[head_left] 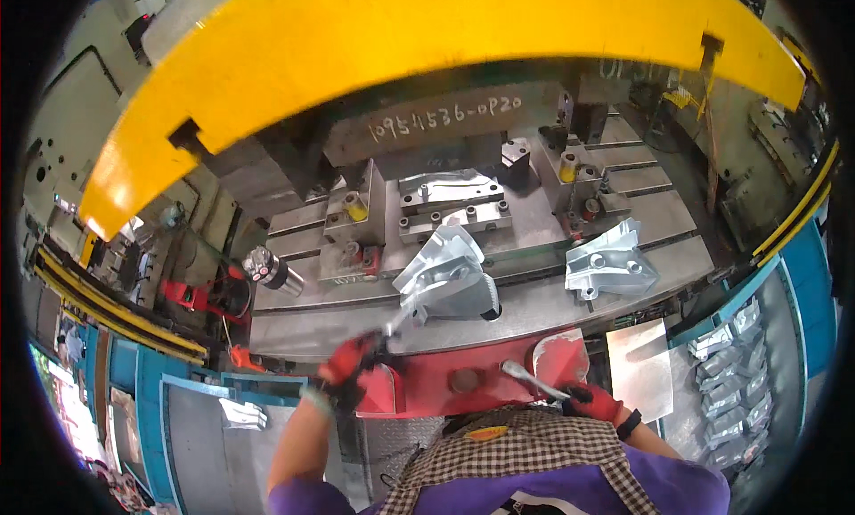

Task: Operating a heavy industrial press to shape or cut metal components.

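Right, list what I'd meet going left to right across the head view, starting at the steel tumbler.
Steel tumbler → gloved left hand → middle silver formed part → right-hand silver formed part → rows of silver parts at the far right.

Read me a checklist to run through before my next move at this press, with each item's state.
1. Left hand away from the die: ok, at the front edge of the bed.
2. Right hand away from the die: ok, low near the red panel.
3. Gloves on both hands: ok.
4. Left tool firmly on the middle part: cannot tell, the tip is blurred.
5. Right tool in hand: ok.
6. Loose things off the bed: not ok, the tumbler and right part are on it.
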The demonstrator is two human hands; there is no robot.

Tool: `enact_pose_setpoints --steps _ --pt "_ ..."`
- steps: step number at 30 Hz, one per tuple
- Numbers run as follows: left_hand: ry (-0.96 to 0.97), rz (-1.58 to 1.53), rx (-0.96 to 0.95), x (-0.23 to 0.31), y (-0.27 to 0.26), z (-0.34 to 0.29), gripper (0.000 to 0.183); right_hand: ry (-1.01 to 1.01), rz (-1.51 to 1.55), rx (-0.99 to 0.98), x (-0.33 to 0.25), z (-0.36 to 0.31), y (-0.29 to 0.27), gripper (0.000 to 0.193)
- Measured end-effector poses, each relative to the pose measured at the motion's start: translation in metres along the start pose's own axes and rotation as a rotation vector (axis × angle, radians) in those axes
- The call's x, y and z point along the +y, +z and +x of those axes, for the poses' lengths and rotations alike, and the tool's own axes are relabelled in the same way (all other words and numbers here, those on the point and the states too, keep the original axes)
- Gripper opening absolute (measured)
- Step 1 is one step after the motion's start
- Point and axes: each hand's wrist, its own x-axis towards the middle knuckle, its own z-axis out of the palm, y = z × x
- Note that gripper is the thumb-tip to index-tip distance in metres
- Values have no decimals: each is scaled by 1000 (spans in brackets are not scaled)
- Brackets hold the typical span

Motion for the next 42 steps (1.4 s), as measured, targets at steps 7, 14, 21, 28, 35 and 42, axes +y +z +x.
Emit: enact_pose_setpoints --steps 7,14,21,28,35,42 --pt "524 404 46 115 -58 195 36 -58 611 192 -41 8 10 36" --pt "678 601 157 142 -32 205 38 14 742 466 -6 -11 -13 36" --pt "455 -130 26 134 -11 129 45 96 776 648 51 -1 -75 32" --pt "441 51 84 77 1 -15 47 165 640 619 9 -2 -80 44" --pt "199 -538 -46 15 32 -48 45 61 769 435 -48 58 -74 27" --pt "127 -518 -134 19 32 -46 36 -78 761 61 -80 232 -67 43"
